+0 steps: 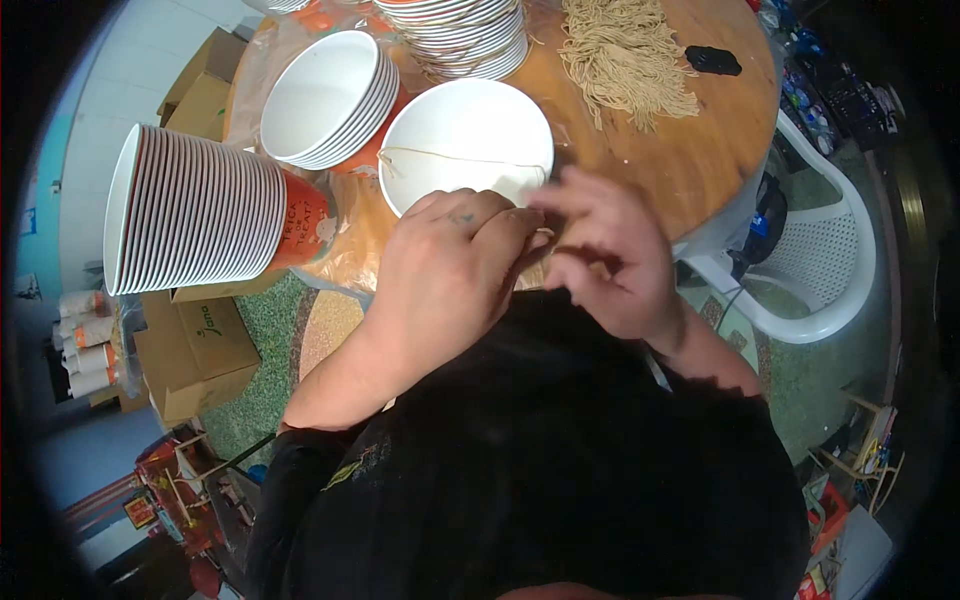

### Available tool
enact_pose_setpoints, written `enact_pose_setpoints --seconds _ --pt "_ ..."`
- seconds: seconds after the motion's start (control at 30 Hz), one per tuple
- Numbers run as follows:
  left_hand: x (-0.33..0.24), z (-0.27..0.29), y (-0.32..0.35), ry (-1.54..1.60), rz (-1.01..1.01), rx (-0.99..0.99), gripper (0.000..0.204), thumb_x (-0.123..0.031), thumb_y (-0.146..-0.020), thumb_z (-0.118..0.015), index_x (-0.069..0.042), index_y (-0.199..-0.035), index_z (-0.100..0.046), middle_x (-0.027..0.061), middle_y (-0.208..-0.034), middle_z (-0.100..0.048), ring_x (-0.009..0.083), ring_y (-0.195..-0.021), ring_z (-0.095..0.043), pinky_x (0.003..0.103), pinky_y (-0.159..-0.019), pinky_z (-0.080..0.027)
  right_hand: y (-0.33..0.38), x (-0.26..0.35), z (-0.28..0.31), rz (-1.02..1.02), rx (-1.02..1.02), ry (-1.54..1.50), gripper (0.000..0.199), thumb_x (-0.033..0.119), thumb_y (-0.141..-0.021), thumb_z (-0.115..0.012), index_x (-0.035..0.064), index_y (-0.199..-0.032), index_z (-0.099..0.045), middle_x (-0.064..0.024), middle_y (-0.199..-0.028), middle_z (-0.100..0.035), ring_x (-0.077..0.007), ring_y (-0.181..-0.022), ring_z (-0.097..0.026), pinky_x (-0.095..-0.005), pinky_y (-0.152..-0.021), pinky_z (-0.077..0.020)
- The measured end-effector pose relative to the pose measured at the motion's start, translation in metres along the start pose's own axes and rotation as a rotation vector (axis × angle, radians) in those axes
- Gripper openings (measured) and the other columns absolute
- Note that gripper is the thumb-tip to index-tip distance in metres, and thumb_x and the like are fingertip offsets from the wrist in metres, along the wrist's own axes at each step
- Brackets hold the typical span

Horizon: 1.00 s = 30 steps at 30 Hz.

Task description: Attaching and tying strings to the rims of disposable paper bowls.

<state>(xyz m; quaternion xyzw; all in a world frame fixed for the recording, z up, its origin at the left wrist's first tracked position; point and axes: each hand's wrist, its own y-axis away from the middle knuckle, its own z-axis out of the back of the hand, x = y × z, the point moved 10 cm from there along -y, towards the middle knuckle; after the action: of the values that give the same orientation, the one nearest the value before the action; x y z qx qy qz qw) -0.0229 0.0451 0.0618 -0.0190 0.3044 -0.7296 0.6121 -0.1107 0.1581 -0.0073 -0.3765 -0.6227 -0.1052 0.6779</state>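
Note:
A white-lined paper bucket [450, 115] rests in front of me at the table's near edge, its mouth tilted up toward me. A tan cord [455, 158] runs across its mouth from the left side, where a knot shows, to the right side. My left hand [450, 255] is closed over the bucket's near rim, with the fingertips partly hidden. Just to the right, my right hand [615, 255] has its thumb and fingers apart and slightly blurred, near the left fingertips. Nothing shows plainly between its fingers.
On the left lies a long nested stack of orange paper buckets [195, 210]; a shorter stack [325, 100] sits behind it. Another stack [465, 40] stands farther back. A heap of tan cords [630, 65] and a black object [713, 60] lie far right. A white plastic chair [850, 230] stands right.

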Motion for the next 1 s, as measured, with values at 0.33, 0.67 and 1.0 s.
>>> enact_pose_setpoints --seconds 0.33,0.67,1.0 --pt "-0.004 0.006 -0.002 -0.158 -0.007 0.118 0.018 -0.015 -0.088 -0.081 -0.006 -0.102 -0.075 0.0092 -0.091 -0.073 0.0335 -0.086 -0.072 0.046 -0.077 -0.056 -0.004 -0.005 -0.006 0.175 0.012 0.199 0.020 -0.013 -0.096 -0.075 -0.0079 -0.116 -0.075 -0.0128 -0.107 -0.080 -0.0177 -0.090 -0.079 -0.0294 -0.077 -0.0634" --pt "0.039 -0.024 -0.039 0.138 0.392 0.144 0.054 -0.038 -0.095 -0.090 0.004 -0.124 -0.073 0.0175 -0.102 -0.077 0.0280 -0.080 -0.075 0.040 -0.073 -0.060 -0.044 -0.047 0.093 -0.009 -0.612 -0.365 0.013 0.010 -0.116 -0.059 -0.0016 -0.116 -0.063 -0.0163 -0.109 -0.076 -0.0225 -0.102 -0.079 -0.0373 -0.094 -0.0685" --pt "0.080 -0.048 -0.023 0.356 0.526 0.255 0.036 -0.006 -0.093 -0.076 0.003 -0.127 -0.077 0.0160 -0.090 -0.079 0.0210 -0.079 -0.076 0.035 -0.075 -0.062 0.001 -0.083 0.021 0.012 -0.498 -0.239 0.006 -0.002 -0.109 -0.071 -0.0027 -0.114 -0.068 -0.0008 -0.104 -0.073 -0.0003 -0.085 -0.061 -0.0179 -0.074 -0.0494"
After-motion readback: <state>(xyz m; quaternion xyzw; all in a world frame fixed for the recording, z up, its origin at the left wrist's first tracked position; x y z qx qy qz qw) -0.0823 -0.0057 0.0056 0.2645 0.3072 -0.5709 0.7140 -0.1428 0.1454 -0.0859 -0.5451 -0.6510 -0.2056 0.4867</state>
